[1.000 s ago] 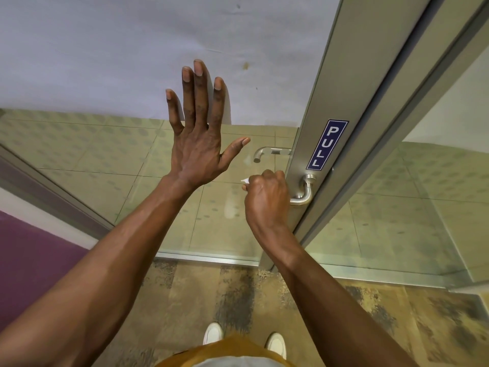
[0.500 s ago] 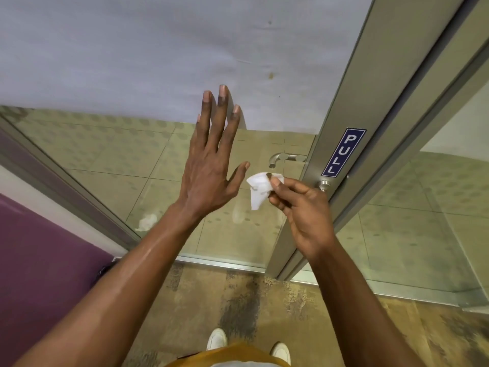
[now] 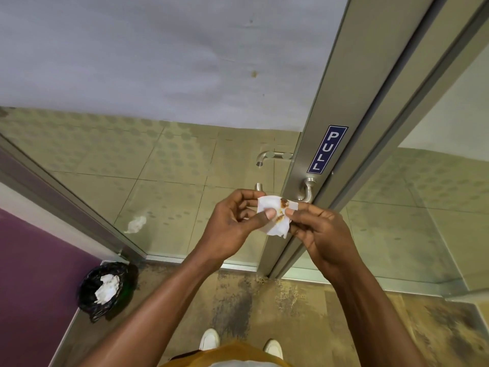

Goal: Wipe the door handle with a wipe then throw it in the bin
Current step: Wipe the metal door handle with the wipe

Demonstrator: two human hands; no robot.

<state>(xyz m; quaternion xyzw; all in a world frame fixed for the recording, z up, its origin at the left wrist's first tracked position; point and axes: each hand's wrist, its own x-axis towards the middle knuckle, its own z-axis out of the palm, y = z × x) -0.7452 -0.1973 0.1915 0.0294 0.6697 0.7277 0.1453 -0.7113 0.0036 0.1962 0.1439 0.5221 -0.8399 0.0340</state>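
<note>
My left hand and right hand both pinch small white brown-stained paper wipe, thumbs on top, fingers curled, before curved silver metal door handle.

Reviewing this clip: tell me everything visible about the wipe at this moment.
The small white paper wipe is thin, crumpled and spread open, with brown-orange smears across its upper middle. It is held in the air in front of the curved metal door handle, not touching it. The left hand pinches its left edge and the right hand its right edge. Its lower edge hangs ragged.
</note>
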